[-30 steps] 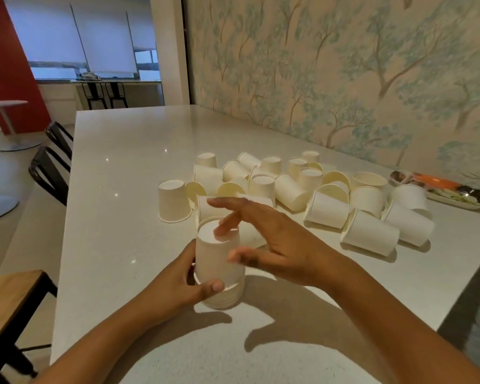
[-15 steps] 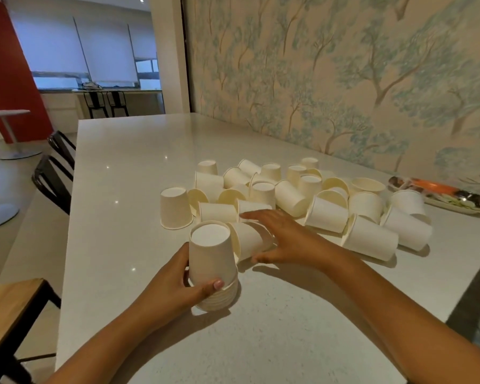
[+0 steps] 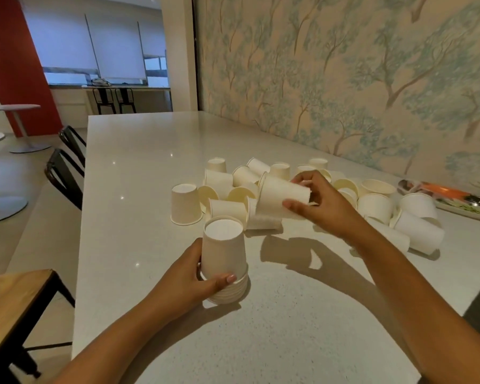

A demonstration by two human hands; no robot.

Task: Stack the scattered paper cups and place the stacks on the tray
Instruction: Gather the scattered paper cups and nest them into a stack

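An upside-down stack of white paper cups [image 3: 224,259] stands on the white table [image 3: 288,328] near me. My left hand [image 3: 190,281] grips its lower part from the left. My right hand [image 3: 320,203] holds a single paper cup [image 3: 281,198] on its side in the air, just above and right of the stack, its mouth facing left. Behind it lies a heap of scattered paper cups [image 3: 377,206], some upright, some upside down, some on their sides. One lone upturned cup [image 3: 185,204] stands at the heap's left.
A patterned tray [image 3: 455,203] with orange and dark items lies at the far right by the wallpapered wall. Black chairs [image 3: 67,167] line the table's left edge. A wooden table corner [image 3: 11,300] sits at lower left.
My right hand has left the stack's top, reached into the heap, closed on a lying cup and lifted it off the table. My left hand stays on the stack.
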